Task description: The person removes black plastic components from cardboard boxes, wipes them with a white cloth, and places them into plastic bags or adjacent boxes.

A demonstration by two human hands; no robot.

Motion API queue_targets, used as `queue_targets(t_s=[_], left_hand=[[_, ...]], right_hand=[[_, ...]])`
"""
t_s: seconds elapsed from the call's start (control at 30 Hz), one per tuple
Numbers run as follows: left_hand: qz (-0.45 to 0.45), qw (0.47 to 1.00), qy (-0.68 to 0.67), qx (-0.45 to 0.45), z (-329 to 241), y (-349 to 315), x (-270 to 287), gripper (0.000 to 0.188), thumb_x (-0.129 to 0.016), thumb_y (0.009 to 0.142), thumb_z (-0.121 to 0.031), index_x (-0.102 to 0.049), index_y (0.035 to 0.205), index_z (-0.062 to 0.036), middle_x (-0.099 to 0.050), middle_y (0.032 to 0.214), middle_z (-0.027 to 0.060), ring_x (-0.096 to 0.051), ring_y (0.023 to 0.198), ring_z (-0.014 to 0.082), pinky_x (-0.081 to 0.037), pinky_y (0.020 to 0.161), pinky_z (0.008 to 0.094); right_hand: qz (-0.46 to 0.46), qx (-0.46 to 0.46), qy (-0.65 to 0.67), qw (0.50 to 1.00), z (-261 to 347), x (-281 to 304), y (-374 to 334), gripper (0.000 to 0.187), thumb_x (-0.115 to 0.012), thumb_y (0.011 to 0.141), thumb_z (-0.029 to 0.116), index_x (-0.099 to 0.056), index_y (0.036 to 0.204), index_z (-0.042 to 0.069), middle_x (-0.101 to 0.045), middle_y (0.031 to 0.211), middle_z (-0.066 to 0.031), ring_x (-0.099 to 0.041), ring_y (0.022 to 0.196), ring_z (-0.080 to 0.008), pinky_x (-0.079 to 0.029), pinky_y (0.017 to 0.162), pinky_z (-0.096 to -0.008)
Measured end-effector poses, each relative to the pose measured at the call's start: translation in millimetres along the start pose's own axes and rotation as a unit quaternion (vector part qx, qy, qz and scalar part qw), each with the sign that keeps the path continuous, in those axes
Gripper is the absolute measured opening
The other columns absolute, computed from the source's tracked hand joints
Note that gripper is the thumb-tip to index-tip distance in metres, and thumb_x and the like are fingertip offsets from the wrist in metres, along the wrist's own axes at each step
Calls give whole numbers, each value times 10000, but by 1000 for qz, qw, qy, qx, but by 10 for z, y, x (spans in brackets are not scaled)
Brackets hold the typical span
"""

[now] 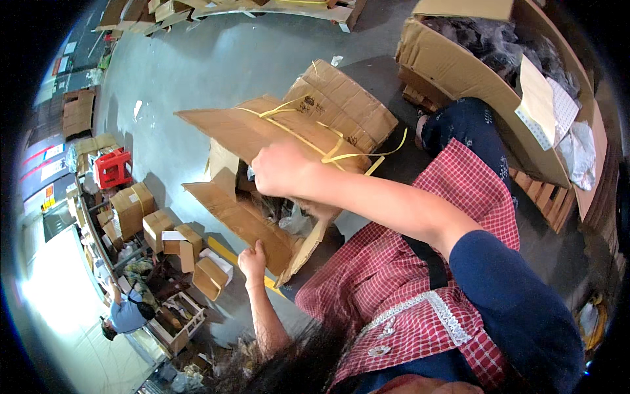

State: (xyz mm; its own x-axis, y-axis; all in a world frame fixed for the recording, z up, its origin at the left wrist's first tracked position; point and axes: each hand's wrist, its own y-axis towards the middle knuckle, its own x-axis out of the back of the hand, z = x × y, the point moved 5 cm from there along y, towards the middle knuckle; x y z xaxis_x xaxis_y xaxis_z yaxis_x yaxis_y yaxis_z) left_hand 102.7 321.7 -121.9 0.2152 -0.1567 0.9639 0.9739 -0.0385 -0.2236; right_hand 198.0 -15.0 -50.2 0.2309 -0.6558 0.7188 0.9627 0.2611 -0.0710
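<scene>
Carton flap (248, 223), edge pinched by left fingers (250, 260), right fingers (268, 176) unclear, open floor (170, 85) beyond

The right hand (282, 169) is blurred and hides part of the open carton (239, 222).

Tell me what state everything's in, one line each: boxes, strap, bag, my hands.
Cardboard box between your hands: open, flaps spread
Yellow strap: one end loose
Clear plastic bag inside: crumpled
Left hand: curled at the lower flap's edge
Right hand: at the raised flap, fingers partly hidden
Large box: open, filled
Small box: open
</scene>
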Motion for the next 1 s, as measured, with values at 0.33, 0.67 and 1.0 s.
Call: queue_targets(t_s=[0.33,0.67,1.0], left_hand=[[20,999,-25,23,-57,90,133,597,-603,893,-459,-633,592,56,-590,615,256,-613,641,435,-484,634,509],[-5,999,-39,-1,-214,11,260,493,-613,900,-371,-615,602,21,-604,637,220,-621,713,402,-477,684,497],[-80,989,22,-123,-393,119,212,446,-596,905,-328,-657,632,18,-643,675,225,-642,746,389,-507,752,473]], right_hand=[[-58,-14,-16,998,-679,526,-573,297,-559,783,271,-654,701,2,-647,724,-226,-653,734,-406,-521,691,-503],[-46,-38,-26,998,-644,560,-1152,251,-604,781,245,-623,677,17,-635,692,-197,-639,674,-391,-520,657,-485],[-13,-82,74,994,-1121,619,-1041,425,-615,829,387,-641,713,-21,-604,665,-220,-611,663,-385,-486,625,-470]])
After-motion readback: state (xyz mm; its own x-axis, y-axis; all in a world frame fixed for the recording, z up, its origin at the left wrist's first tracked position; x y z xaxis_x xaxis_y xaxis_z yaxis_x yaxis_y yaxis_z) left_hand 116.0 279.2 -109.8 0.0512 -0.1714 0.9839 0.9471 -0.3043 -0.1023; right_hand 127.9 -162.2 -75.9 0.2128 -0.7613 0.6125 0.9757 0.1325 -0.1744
